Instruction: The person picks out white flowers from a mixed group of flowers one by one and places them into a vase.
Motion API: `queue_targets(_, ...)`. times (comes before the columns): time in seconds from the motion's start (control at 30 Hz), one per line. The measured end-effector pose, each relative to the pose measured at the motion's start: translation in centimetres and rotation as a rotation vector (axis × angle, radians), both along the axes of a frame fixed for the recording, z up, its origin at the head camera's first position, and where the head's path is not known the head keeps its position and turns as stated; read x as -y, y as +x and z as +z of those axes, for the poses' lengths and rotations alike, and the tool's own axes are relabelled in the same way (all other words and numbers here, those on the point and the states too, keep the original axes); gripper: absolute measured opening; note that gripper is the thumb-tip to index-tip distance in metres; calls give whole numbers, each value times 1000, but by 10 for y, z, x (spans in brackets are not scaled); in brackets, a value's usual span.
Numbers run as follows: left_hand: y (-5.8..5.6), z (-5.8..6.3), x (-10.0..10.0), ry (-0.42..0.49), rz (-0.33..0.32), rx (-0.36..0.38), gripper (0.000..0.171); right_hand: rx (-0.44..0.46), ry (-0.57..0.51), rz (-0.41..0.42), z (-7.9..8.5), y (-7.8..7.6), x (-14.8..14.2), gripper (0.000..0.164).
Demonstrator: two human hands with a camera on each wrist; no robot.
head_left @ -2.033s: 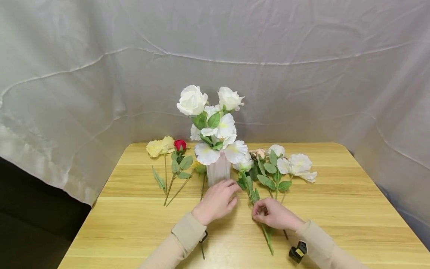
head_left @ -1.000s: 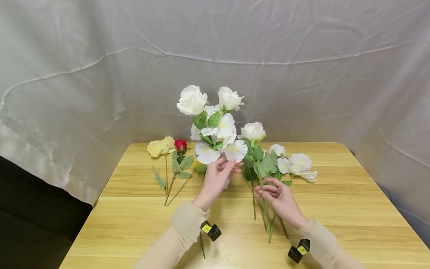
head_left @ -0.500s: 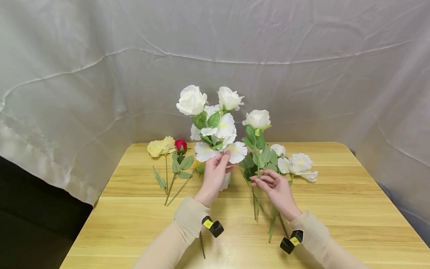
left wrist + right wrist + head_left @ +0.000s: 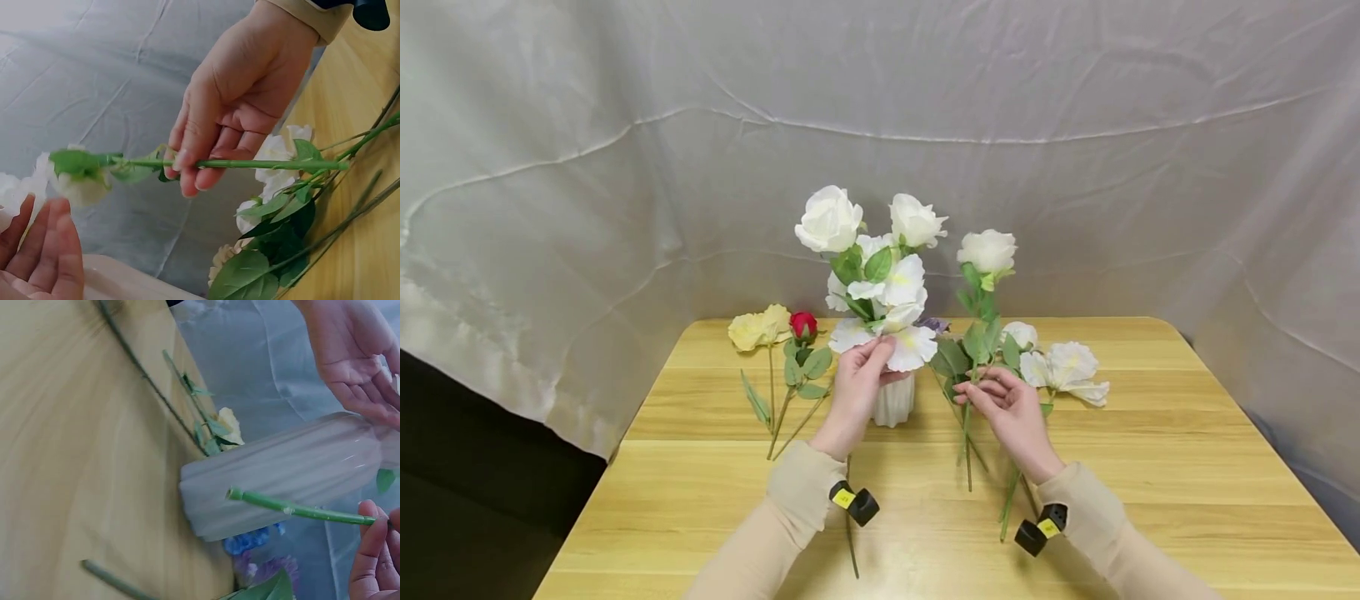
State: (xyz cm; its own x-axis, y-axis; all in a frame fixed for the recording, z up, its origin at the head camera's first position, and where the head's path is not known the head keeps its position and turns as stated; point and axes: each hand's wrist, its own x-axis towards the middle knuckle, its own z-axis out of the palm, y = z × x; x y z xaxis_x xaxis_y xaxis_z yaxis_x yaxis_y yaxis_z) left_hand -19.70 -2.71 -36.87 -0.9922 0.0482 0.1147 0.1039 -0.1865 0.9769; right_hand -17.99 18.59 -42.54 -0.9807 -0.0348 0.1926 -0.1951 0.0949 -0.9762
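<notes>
One white fabric-looking rose (image 4: 988, 252) has risen since half a second ago, its green stem (image 4: 300, 509) now clear of the pale wooden surface (image 4: 700, 517), beside the white fluted vase (image 4: 893, 404). The right hand (image 4: 1011, 417), palm vaseward, pinches that stem with narrow fingers; the left hand (image 4: 850, 387) pinches a yellow-centred white ruffled bloom (image 4: 913, 348) at the vase's top.

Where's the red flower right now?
In the head view, the red flower lies on the table, left of the vase, just right of the pale yellow flower.
</notes>
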Motion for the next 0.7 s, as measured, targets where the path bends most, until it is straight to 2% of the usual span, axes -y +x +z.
queue_targets(0.3, -4, 11, 6, 107, -4, -1, 28, -139, -136, -88, 30, -17, 14, 16)
queue_targets(0.7, -11, 27, 20, 251, -31, 11, 28, -320, -379, -116, 75, -29, 33, 6)
